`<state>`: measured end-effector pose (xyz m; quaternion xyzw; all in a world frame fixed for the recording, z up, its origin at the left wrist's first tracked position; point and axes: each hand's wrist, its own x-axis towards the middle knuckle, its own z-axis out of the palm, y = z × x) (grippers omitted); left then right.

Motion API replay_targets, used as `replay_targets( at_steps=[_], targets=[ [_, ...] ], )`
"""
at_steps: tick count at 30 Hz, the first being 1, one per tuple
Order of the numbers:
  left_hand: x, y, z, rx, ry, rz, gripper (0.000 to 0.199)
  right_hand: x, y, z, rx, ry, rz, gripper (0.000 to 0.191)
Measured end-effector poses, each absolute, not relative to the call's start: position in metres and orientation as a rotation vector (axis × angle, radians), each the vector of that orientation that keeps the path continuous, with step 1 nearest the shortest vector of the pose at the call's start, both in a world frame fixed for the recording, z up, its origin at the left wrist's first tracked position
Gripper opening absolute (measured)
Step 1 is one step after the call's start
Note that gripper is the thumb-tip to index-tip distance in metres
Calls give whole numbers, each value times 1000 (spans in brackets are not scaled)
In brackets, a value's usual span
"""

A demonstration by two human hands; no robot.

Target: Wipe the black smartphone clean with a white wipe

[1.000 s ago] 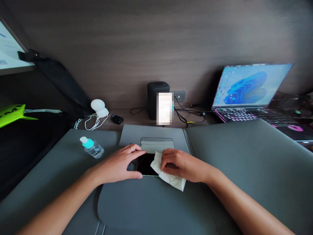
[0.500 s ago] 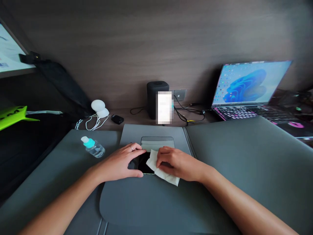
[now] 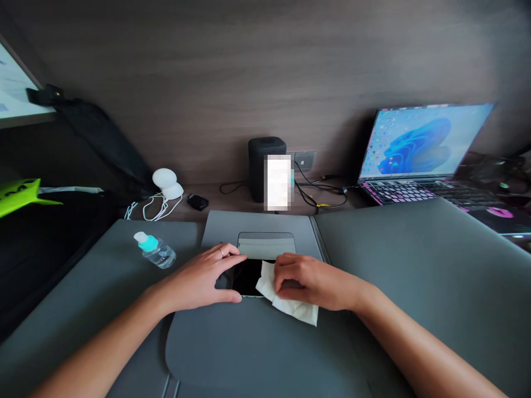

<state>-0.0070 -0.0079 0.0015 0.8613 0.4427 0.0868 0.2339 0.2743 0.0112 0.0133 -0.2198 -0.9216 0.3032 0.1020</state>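
A smartphone (image 3: pixel 248 278) with a black screen lies flat on a grey mat (image 3: pixel 249 342). My left hand (image 3: pixel 207 276) grips it at the left end, the thumb on the near edge and fingers on the far edge. My right hand (image 3: pixel 311 281) has its fingers closed on a white tissue (image 3: pixel 294 310), which rests over the phone's right part and hides it. Just behind the phone is a flat, rounded rectangle (image 3: pixel 266 245) with a shiny face; its kind is unclear. Left of my left hand, a clear spray bottle (image 3: pixel 160 254) with a turquoise collar leans on its side.
An open laptop (image 3: pixel 415 149) stands at the back right. A black speaker (image 3: pixel 257 168) is by the wall, partly behind a blurred white patch. Black cables (image 3: pixel 309 196), a white round-headed device (image 3: pixel 166 182) and a small black object (image 3: pixel 198 202) lie along the back.
My right hand and the tissue have slid right along the phone, uncovering more of the black screen. My left hand keeps its grip.
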Motion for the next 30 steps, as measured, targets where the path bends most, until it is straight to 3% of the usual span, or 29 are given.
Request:
replay_targets(
  at_steps=[30],
  targets=[
    [-6,-9,1,2393,1212,251,68,252,10,-1,-653,-2640,678,16]
  ],
)
